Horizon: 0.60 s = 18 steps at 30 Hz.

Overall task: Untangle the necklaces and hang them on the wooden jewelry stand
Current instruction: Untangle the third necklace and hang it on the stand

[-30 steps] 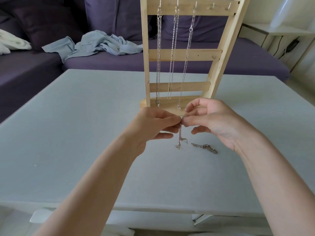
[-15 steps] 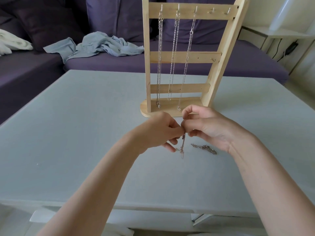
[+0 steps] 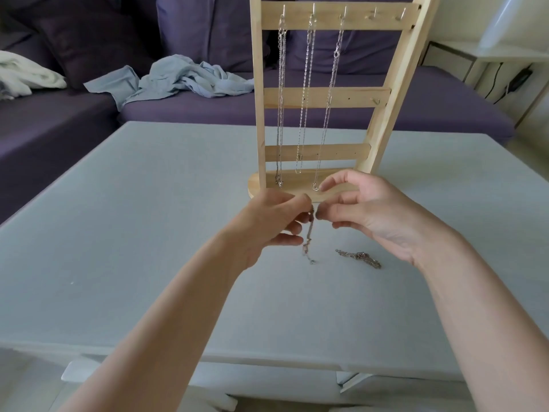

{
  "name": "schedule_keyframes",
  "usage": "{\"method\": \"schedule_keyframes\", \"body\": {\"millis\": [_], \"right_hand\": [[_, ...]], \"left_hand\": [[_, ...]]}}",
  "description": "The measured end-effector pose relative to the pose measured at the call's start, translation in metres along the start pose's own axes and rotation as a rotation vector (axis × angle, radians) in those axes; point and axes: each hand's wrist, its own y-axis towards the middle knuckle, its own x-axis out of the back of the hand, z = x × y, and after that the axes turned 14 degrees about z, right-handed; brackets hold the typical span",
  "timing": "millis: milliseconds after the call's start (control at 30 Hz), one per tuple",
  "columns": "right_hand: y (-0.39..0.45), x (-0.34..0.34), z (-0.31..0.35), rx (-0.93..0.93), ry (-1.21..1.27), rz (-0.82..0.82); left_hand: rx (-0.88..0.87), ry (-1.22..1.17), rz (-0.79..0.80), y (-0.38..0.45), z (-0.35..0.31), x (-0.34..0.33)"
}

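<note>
My left hand (image 3: pixel 271 226) pinches a thin silver necklace (image 3: pixel 309 239) just in front of the wooden jewelry stand's (image 3: pixel 326 98) base. The chain hangs from my fingertips, and its lower end touches the table. Beside it is my right hand (image 3: pixel 368 212), with the thumb tip close to the top of the chain. Its index finger is lifted away, and I see no grip. Another tangled necklace (image 3: pixel 358 257) lies on the table below my right hand. Three silver chains (image 3: pixel 306 84) hang from the left hooks of the stand's top bar; two hooks on the right are bare.
The stand sits at the far middle of a pale grey table (image 3: pixel 133 233). Behind the table is a purple sofa (image 3: pixel 430 114) with a crumpled blue cloth (image 3: pixel 184 78) and a white cloth (image 3: pixel 23 75). A white side table (image 3: pixel 505 53) with cables stands at the far right.
Both hands pinched the chain together before. Now they have drawn slightly apart, my right index finger has lifted, and the chain hangs from my left hand. The view has tilted a little.
</note>
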Motion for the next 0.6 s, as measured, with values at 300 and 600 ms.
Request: {"method": "schedule_keyframes", "body": {"millis": [300, 600], "right_hand": [[0.0014, -0.001, -0.0054, 0.073, -0.074, -0.105], [0.0062, -0.0044, -0.0064, 0.01, -0.267, -0.075]], "left_hand": [[-0.002, 0.062, -0.028, 0.0029, 0.0024, -0.0054], [-0.014, 0.096, -0.009, -0.0013, 0.0079, 0.0013]]}}
